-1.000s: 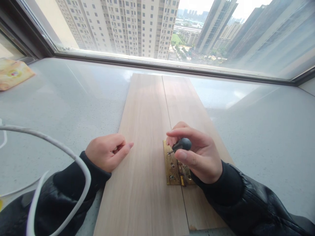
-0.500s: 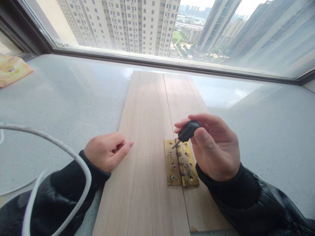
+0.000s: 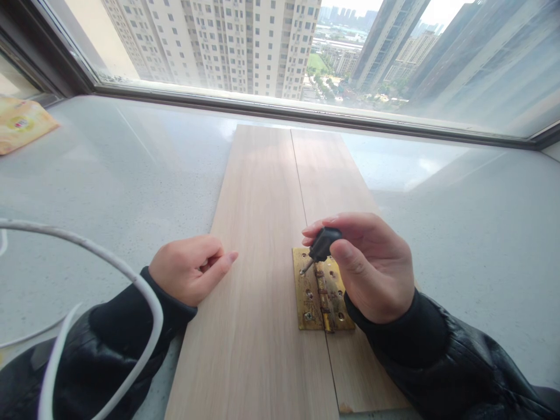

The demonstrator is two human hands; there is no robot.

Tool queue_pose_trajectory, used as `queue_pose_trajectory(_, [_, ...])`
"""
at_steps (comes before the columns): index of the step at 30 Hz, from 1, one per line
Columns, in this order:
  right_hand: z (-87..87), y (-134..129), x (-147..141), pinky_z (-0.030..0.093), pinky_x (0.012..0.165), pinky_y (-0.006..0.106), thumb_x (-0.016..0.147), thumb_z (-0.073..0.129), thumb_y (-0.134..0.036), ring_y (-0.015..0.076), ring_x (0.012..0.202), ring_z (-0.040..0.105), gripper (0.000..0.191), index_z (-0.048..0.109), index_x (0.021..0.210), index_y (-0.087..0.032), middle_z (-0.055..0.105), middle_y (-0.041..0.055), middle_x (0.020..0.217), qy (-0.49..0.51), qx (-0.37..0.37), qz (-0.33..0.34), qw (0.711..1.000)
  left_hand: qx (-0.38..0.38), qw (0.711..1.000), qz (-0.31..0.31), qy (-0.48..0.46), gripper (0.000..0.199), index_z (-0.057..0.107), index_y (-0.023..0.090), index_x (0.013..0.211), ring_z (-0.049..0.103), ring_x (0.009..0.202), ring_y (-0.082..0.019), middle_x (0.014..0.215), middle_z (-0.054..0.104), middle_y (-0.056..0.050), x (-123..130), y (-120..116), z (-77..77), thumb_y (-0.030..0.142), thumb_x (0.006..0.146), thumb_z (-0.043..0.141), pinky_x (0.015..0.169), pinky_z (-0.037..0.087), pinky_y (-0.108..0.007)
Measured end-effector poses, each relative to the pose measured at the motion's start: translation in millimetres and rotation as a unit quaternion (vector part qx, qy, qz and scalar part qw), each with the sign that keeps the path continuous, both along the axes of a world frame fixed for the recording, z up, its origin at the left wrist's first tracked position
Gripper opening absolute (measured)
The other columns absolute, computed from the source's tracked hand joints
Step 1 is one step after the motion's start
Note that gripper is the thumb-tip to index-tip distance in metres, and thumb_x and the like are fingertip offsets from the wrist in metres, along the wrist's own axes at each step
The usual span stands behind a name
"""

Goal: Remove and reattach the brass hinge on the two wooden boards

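My right hand (image 3: pixel 371 262) grips a short black-handled screwdriver (image 3: pixel 324 244) between thumb and fingers. Its tip points down and left, at a screw in the left leaf of a brass hinge (image 3: pixel 303 303). Whether the tip sits fully in the screw head I cannot tell. The hinge lies flat across the seam of two pale wooden boards (image 3: pixel 258 204); screws show in its left leaf, and my right hand hides part of the right leaf. At the left edge of the boards rests my left hand (image 3: pixel 192 268), loosely curled in a fist with nothing visible in it.
A thick white cable (image 3: pixel 153 315) loops over my left forearm in the foreground. The boards lie on a speckled white sill (image 3: pixel 131 175) below a dark window frame (image 3: pixel 306 114). A yellow packet (image 3: pixel 26 125) lies at the far left.
My right hand has moved slightly left and down with the screwdriver, bringing its tip onto a screw of the left hinge leaf. My left hand has stayed still.
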State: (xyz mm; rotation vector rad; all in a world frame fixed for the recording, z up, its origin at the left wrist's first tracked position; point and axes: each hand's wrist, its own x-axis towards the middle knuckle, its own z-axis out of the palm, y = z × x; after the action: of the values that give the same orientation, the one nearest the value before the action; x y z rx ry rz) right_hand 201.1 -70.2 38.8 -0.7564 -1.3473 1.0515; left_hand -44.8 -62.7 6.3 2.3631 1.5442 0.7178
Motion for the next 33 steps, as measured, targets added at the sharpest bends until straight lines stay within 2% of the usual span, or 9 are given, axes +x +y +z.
queue_pose_trajectory(8, [4.2,-3.1,0.9,0.052,0.068,0.034,0.076,0.074,-0.018,0.0169,0.078,0.065,0.023,0.065,0.096,-0.024,0.068,0.0008,0.085,-0.043,0.040,-0.016,0.998,0.005,1.000,-0.004,-0.004,0.039,0.045,0.017,0.056,0.032,0.048,-0.008,0.051,0.035,0.006,-0.3,0.4,-1.1,0.035,0.090,0.046,0.050,0.027,-0.024])
queue_pose_trajectory(13, [12.8,-11.1,-10.0,0.051,0.075,0.036,0.087,0.061,-0.016,0.0171,0.082,0.066,0.016,0.059,0.100,-0.025,0.068,0.0016,0.090,-0.024,-0.024,0.010,0.999,0.007,1.000,-0.003,0.001,0.039,0.045,0.017,0.056,0.032,0.047,-0.008,0.051,0.035,0.006,-0.2,0.3,-0.5,0.036,0.089,0.047,0.050,0.027,-0.024])
queue_pose_trajectory(16, [13.9,-15.1,-14.3,0.045,0.072,0.036,0.091,0.049,-0.021,0.0156,0.074,0.056,0.013,0.058,0.099,-0.024,0.059,0.0003,0.080,0.003,-0.063,0.043,0.997,0.009,1.000,0.000,0.003,0.039,0.046,0.017,0.056,0.032,0.047,-0.008,0.051,0.035,0.006,0.0,0.1,0.0,0.037,0.090,0.046,0.050,0.027,-0.024])
queue_pose_trajectory(19, [12.1,-16.6,-15.2,0.035,0.063,0.034,0.089,0.045,-0.026,0.0150,0.068,0.044,0.014,0.059,0.092,-0.023,0.050,-0.0007,0.072,0.020,-0.094,0.071,0.993,0.012,1.000,0.000,0.006,0.039,0.045,0.017,0.056,0.032,0.047,-0.008,0.051,0.035,0.006,0.2,-0.1,0.5,0.036,0.090,0.046,0.050,0.027,-0.024])
queue_pose_trajectory(22, [11.2,-15.0,-15.3,0.029,0.057,0.031,0.086,0.049,-0.027,0.0137,0.061,0.038,0.010,0.055,0.080,-0.022,0.045,-0.0021,0.066,0.018,-0.107,0.103,0.989,0.011,1.000,-0.001,0.007,0.038,0.045,0.017,0.055,0.032,0.047,-0.008,0.051,0.036,0.006,0.2,0.1,0.8,0.035,0.090,0.046,0.050,0.028,-0.024])
queue_pose_trajectory(25, [13.2,-6.7,-15.9,0.025,0.051,0.029,0.084,0.055,-0.026,0.0108,0.053,0.034,0.019,0.051,0.067,-0.020,0.040,-0.0043,0.056,0.028,-0.106,0.123,0.986,0.007,1.000,0.001,0.008,0.038,0.046,0.017,0.056,0.033,0.047,-0.008,0.051,0.036,0.006,0.0,0.4,0.9,0.036,0.089,0.047,0.050,0.028,-0.024])
queue_pose_trajectory(28, [17.1,10.7,-15.4,0.019,0.043,0.026,0.081,0.056,-0.023,0.0072,0.043,0.027,0.028,0.045,0.056,-0.019,0.033,-0.0067,0.047,0.065,-0.144,0.226,0.961,0.006,1.000,0.002,0.007,0.039,0.047,0.017,0.055,0.033,0.047,-0.008,0.050,0.036,0.006,0.1,0.3,1.0,0.036,0.089,0.047,0.050,0.028,-0.024])
queue_pose_trajectory(31, [20.5,29.2,-13.5,0.016,0.039,0.025,0.078,0.054,-0.020,0.0054,0.038,0.024,0.030,0.041,0.051,-0.019,0.031,-0.0078,0.043,0.059,-0.204,0.399,0.892,0.009,1.000,-0.001,0.006,0.038,0.046,0.017,0.055,0.032,0.047,-0.008,0.051,0.035,0.006,0.2,-0.2,1.1,0.035,0.089,0.046,0.050,0.028,-0.024])
queue_pose_trajectory(33, [21.6,35.2,-12.5,0.016,0.039,0.024,0.079,0.055,-0.022,0.0049,0.038,0.023,0.028,0.043,0.054,-0.019,0.031,-0.0085,0.044,0.058,-0.222,0.431,0.872,0.011,1.000,-0.003,0.004,0.038,0.045,0.017,0.055,0.032,0.047,-0.008,0.051,0.034,0.006,0.3,-0.5,1.1,0.034,0.089,0.046,0.050,0.027,-0.024])
